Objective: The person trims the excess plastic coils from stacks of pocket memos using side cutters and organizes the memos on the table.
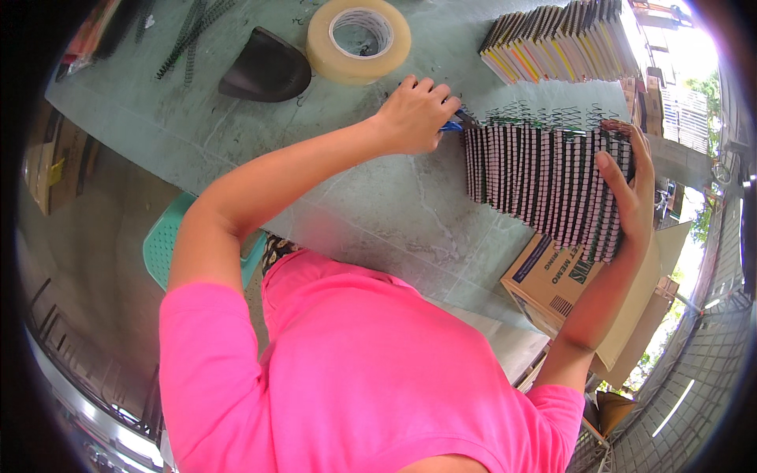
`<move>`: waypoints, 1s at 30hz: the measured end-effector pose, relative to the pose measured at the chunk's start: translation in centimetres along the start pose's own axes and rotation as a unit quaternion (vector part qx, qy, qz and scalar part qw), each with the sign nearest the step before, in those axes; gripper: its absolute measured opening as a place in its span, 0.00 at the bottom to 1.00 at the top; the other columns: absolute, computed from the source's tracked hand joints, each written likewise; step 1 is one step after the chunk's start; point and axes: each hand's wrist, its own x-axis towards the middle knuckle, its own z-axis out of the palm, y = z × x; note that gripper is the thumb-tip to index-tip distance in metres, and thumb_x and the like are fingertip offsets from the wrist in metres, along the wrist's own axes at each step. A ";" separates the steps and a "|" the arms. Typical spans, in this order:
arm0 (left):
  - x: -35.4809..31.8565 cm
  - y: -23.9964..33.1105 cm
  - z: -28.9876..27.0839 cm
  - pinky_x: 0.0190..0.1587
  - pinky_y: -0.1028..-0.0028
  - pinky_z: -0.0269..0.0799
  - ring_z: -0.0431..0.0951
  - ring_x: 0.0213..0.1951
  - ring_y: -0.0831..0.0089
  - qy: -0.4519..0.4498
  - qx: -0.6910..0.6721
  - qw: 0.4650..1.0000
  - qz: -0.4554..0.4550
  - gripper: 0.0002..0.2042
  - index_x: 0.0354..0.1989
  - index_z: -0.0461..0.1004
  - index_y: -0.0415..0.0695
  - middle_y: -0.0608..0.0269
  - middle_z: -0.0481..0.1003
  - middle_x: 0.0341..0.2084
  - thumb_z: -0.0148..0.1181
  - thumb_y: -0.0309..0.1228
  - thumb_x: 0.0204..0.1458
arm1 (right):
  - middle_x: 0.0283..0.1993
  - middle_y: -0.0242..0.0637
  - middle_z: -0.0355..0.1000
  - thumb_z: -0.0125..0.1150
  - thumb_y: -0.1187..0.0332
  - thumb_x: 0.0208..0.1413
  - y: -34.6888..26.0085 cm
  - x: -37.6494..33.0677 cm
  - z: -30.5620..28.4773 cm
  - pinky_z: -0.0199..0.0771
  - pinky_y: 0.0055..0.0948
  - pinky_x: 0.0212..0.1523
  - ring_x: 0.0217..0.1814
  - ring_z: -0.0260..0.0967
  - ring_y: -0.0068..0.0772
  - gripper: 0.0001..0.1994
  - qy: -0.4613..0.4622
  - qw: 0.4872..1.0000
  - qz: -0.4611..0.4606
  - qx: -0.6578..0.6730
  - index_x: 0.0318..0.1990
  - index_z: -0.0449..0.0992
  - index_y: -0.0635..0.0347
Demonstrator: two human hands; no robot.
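My left hand [418, 117] is closed around a tool with blue handles and dark jaws, which look like pliers [455, 125]. The jaws are at the left end of a tight row of spiral notebooks [540, 169]. Their black coil spines face me, and loose coil ends [544, 117] stick out along the far side. My right hand [637, 177] grips the row's right end, thumb against the spines and fingers around the outer side. The pliers' tips are too small to make out whether they touch a coil.
A roll of clear tape [359, 69] and a black curved object [266, 69] lie on the grey-green table [347, 189]. Loose black coils [189, 39] are at the far left. More notebooks [560, 47] stand far right. Below the right edge is a cardboard box [544, 276]; a green stool [165, 240] is left.
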 end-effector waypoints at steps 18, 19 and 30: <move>0.5 0.3 -0.3 0.40 0.63 0.67 0.72 0.39 0.62 -0.015 -0.035 0.999 -0.017 0.20 0.41 0.70 0.43 0.60 0.72 0.34 0.63 0.30 0.35 | 0.45 0.42 0.68 0.61 0.56 0.46 0.3 -0.1 -0.1 0.57 0.32 0.55 0.51 0.63 0.39 0.23 -0.002 1.000 0.002 0.007 0.45 0.71 0.64; 0.6 0.4 -0.7 0.40 0.63 0.66 0.72 0.39 0.62 0.006 -0.015 1.000 -0.007 0.20 0.41 0.70 0.44 0.60 0.72 0.34 0.63 0.31 0.35 | 0.45 0.42 0.68 0.61 0.56 0.46 0.4 -0.1 -0.1 0.57 0.32 0.55 0.52 0.62 0.38 0.23 0.002 1.000 0.001 0.010 0.45 0.71 0.64; 2.2 0.7 0.0 0.36 0.67 0.69 0.75 0.35 0.62 -0.111 -0.014 0.993 -0.026 0.18 0.40 0.71 0.44 0.58 0.72 0.31 0.62 0.30 0.36 | 0.46 0.42 0.67 0.62 0.54 0.45 0.1 -0.1 0.0 0.57 0.32 0.55 0.52 0.62 0.38 0.24 -0.001 1.000 0.017 0.009 0.46 0.71 0.64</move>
